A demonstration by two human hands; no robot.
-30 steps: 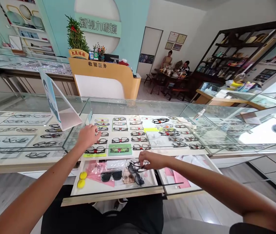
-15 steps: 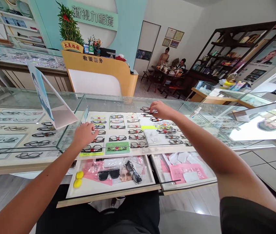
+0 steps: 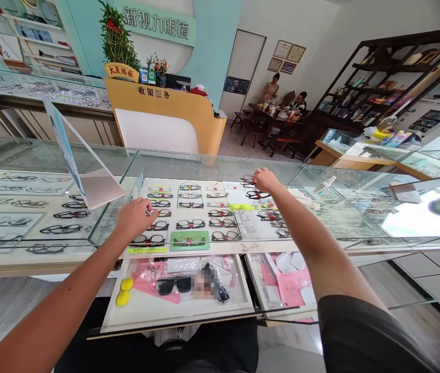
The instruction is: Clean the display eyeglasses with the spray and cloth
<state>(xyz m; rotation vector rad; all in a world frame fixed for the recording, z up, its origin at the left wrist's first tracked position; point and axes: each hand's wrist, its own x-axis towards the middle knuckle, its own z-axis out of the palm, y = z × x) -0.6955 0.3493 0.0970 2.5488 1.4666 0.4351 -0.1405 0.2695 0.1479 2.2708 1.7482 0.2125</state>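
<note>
My right hand (image 3: 264,180) reaches deep into the glass display case, fingers pinched on a pair of black-framed glasses (image 3: 248,180) at the far row of the tray. My left hand (image 3: 136,216) rests on the case's open edge beside rows of spectacle frames (image 3: 189,224), fingers curled, with nothing visibly in it. Below, a pulled-out drawer (image 3: 142,311) holds black sunglasses (image 3: 173,284), pink packets and two yellow round objects (image 3: 123,290).
A tilted sign board (image 3: 72,155) stands on the glass counter at left. A second drawer (image 3: 282,280) with pink and white papers is open at right. An orange reception desk (image 3: 165,119) stands behind, two people sit at a far table, and dark shelving lines the right wall.
My right hand lifted a pair of glasses from the lower drawer and carried it up to the far row inside the case. My left hand stayed put.
</note>
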